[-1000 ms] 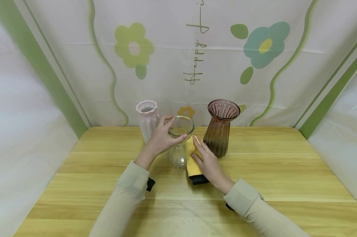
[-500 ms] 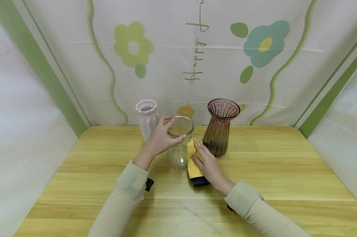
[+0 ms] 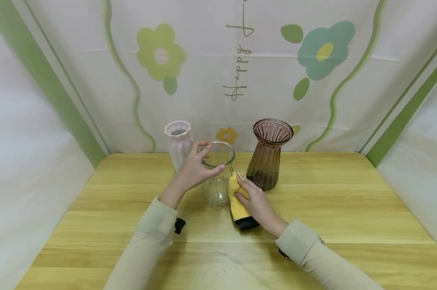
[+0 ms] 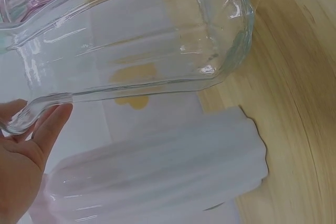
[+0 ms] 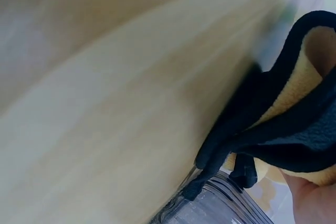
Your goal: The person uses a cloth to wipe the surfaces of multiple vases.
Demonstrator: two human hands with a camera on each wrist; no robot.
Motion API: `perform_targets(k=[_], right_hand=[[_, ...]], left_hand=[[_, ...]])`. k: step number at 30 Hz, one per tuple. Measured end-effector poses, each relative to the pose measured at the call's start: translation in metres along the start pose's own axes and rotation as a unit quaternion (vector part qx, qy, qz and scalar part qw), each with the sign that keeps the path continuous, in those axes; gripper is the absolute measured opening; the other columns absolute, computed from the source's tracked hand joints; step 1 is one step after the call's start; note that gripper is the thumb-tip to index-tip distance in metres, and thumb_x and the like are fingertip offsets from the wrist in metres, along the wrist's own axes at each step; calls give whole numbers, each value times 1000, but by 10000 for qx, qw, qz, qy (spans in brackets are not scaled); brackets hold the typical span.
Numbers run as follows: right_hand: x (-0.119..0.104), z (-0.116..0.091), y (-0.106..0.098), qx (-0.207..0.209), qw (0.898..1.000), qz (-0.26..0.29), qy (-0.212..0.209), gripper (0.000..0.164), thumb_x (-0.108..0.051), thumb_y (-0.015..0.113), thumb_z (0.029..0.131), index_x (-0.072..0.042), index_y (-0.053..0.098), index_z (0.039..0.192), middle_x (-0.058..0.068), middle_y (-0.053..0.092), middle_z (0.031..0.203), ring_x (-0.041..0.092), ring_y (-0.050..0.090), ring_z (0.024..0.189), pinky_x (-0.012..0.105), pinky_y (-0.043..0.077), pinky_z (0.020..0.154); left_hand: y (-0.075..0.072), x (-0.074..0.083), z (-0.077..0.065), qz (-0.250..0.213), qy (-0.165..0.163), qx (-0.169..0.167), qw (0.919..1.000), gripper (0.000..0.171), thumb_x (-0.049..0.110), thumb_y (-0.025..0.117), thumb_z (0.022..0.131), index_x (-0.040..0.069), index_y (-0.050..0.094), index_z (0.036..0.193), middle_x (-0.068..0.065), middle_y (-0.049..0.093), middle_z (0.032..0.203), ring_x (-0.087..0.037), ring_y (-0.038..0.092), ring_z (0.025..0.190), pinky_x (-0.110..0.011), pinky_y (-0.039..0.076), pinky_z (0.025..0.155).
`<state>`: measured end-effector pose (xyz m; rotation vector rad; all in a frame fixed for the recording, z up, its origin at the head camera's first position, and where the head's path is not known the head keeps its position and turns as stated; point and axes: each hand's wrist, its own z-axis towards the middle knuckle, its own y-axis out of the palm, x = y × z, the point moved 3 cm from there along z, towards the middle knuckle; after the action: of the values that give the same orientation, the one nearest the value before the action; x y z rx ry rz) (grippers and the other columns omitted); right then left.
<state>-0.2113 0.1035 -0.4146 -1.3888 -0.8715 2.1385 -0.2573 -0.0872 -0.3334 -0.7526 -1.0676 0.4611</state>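
At the left, a pale pinkish-white fluted vase with a scalloped mouth point(image 3: 180, 150) is seen standing on the yellow wood-grain table point(image 3: 331, 225), apparently untouched. Just in front of it, the rim of a clear, round-bellied glass vase point(image 3: 217, 191) is spanned and gripped by the left hand point(image 3: 194, 171), with the thumb set at the near edge and the fingers at the far left. The clear vase is held upright near the middle of the table; whether any weight is taken off its base cannot be told. Along its right side, a folded yellow cloth with black edging point(image 3: 237, 203) is held bunched under the fingers and thumb of the right hand point(image 3: 256, 203). Farther right, a ribbed purple-to-brown glass vase point(image 3: 267, 161) is left standing alone. The step in hand is judged to be the wiping of the clear vase's outer wall; for the next move, a steady rim and light, even cloth pressure would be needed.
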Motion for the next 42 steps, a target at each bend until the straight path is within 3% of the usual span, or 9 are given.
perform_targets(k=[8, 16, 25, 37, 42], right_hand=[[-2, 5, 1, -212, 9996, -100, 152, 57, -12, 68, 87, -7, 48, 140, 20, 49, 142, 37, 54, 123, 49, 48, 98], [-5, 6, 2, -346, 9990, -107, 275, 55, -13, 67, 88, -12, 49, 140, 18, 48, 143, 37, 51, 126, 49, 47, 99], [-10, 5, -1, 43, 9992, 371, 116, 56, -16, 65, 89, -13, 46, 142, 19, 46, 144, 37, 49, 129, 51, 44, 102], [-29, 13, -14, 922, 9932, 473, -536, 57, -7, 68, 85, -4, 49, 139, 20, 49, 142, 36, 51, 128, 46, 48, 99], [-30, 12, -14, 847, 9935, 558, -515, 61, -9, 67, 87, -3, 44, 142, 18, 44, 146, 37, 45, 132, 48, 45, 102]], left_hand=[[-6, 1, -5, -105, 31, 41, 9999, 86, 42, 71, 83, 4, 31, 148, -14, 32, 147, -36, 58, 116, -46, 53, 91], [-12, 0, -7, -100, 67, 12, 9999, 85, 40, 72, 82, 4, 32, 148, -15, 33, 146, -37, 57, 116, -48, 52, 93], [-9, -2, -9, -93, 13, -116, 9999, 86, 41, 71, 83, 6, 30, 150, -16, 31, 148, -36, 56, 118, -49, 51, 94], [-6, -1, -9, -100, 131, -184, 9997, 85, 40, 71, 83, 6, 29, 149, -17, 30, 148, -36, 56, 117, -50, 51, 94], [-6, 1, -11, -95, 160, -208, 9996, 85, 40, 70, 84, 7, 29, 150, -17, 29, 149, -34, 55, 117, -50, 51, 93]])
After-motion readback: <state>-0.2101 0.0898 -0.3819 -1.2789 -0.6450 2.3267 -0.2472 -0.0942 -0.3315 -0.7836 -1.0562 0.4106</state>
